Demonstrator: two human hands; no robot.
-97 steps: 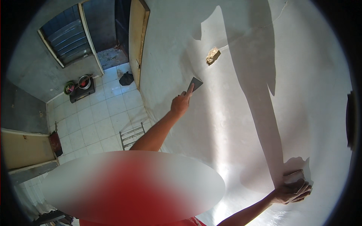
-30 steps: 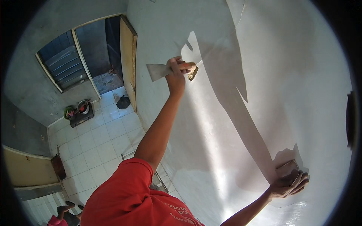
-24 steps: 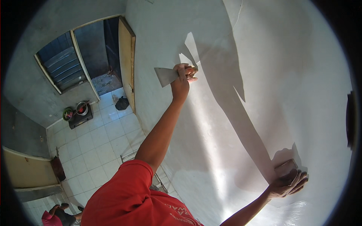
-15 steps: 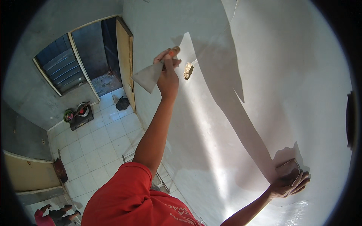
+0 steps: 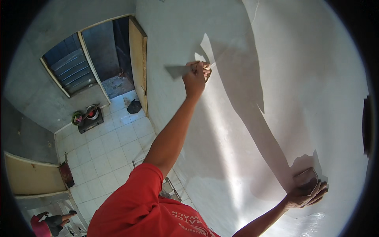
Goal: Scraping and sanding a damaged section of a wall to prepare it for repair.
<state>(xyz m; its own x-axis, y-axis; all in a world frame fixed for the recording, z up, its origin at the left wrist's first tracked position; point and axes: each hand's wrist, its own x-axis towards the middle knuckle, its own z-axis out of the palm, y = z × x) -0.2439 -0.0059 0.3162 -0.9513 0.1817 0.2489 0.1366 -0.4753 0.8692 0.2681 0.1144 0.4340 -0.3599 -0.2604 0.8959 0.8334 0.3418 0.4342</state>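
Note:
My left hand is raised to the pale wall, its fingers closed around a putty knife. The knife's grey blade sticks out to the left of my fist. My fingers lie over a rough hole in the plaster, mostly hidden behind them. Low on the right, my right hand rests close against the wall. It grips a flat rectangular plate with a dark edge, whose exact kind I cannot make out.
A doorway with an open wooden door is at the far left, beside a louvred window. On the tiled floor are pots on a stove and a black bag. Another person is at the lower left.
My left hand has moved right and slightly down to the hole, and the blade has turned from slanting down to nearly level. The right hand has barely moved.

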